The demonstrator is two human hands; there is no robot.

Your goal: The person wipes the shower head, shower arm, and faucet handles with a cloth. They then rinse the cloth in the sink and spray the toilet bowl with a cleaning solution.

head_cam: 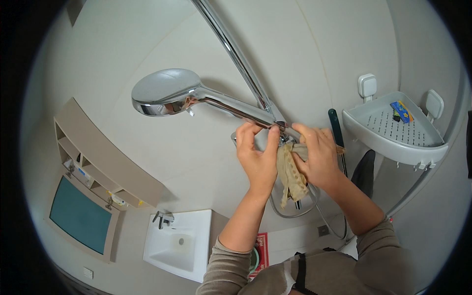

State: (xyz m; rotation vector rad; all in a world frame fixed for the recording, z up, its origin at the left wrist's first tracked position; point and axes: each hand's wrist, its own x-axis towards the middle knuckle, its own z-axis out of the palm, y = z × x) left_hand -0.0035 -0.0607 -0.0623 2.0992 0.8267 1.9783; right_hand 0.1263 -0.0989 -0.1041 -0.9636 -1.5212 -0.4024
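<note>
A chrome hand shower points to the left, its handle running down right to my hands. My left hand grips the lower end of that handle between thumb and fingers. Close beside it, my right hand holds a beige cloth at the fittings below the handle; part of the cloth hangs down between my hands. Behind them rises a chrome shower pipe, slanting to the upper left. A metal shower hose loops beneath the cloth. The fittings are partly hidden by my fingers.
On the right wall is a white corner shelf with a colourful packet. A dark green handle stands left of it. At lower left are a white washbasin, a wall cabinet and its open mirrored door.
</note>
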